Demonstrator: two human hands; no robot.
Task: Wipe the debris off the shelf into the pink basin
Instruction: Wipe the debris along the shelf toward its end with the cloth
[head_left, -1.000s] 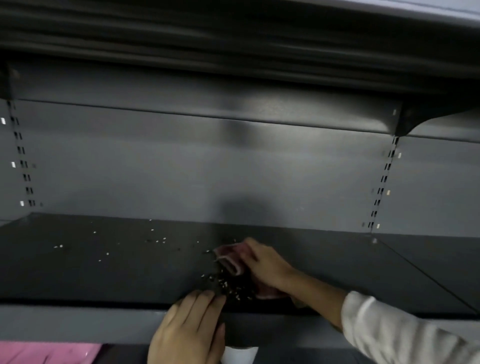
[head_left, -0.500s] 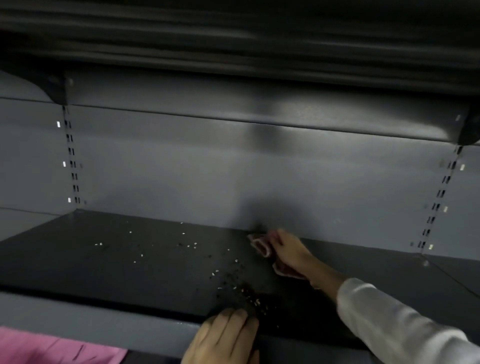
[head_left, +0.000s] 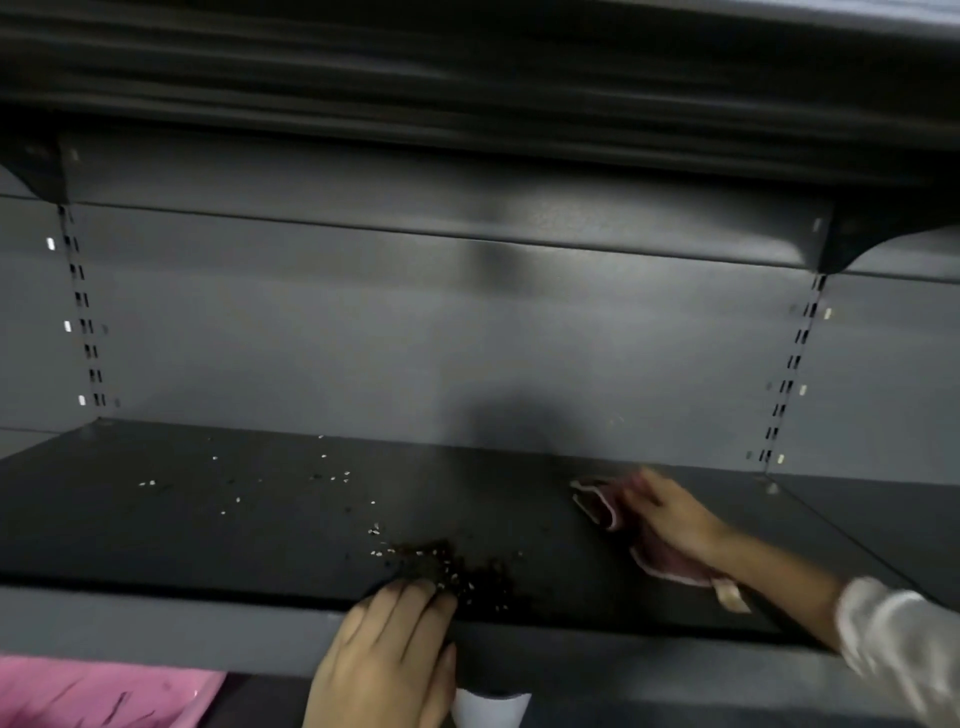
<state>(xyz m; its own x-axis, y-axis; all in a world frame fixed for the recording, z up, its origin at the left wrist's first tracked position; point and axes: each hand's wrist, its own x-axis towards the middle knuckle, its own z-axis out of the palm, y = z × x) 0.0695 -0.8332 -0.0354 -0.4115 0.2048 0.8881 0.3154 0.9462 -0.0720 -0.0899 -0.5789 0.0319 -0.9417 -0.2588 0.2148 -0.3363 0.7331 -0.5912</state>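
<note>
Spill risk: your debris pile (head_left: 452, 566) sits at the front lip of the shelf (head_left: 260, 525), yet the pink basin (head_left: 98, 693) shows only at 7 o'clock of the view, well off to the left of the pile. I judge that a sweep now would drop the grains past the basin rather than into it.
Stray grains: light specks (head_left: 332, 475) lie scattered from 9 to 11 o'clock of the pile; a fast pass could flick them toward the back wall.
Left hand: your left hand (head_left: 387, 660) has fingers nearly straight and together, draped over the shelf's front edge at 6 o'clock of the pile, fingertips touching its near side. It holds nothing.
Right hand: your right hand (head_left: 670, 517) presses flat on the pink cloth (head_left: 670, 564), fingers spread, at 3 o'clock of the pile and well apart from it. The blur hides whether any finger curls round the cloth.
White object: something white (head_left: 491, 709) sits below the shelf, beside your left hand; I cannot tell what.
</note>
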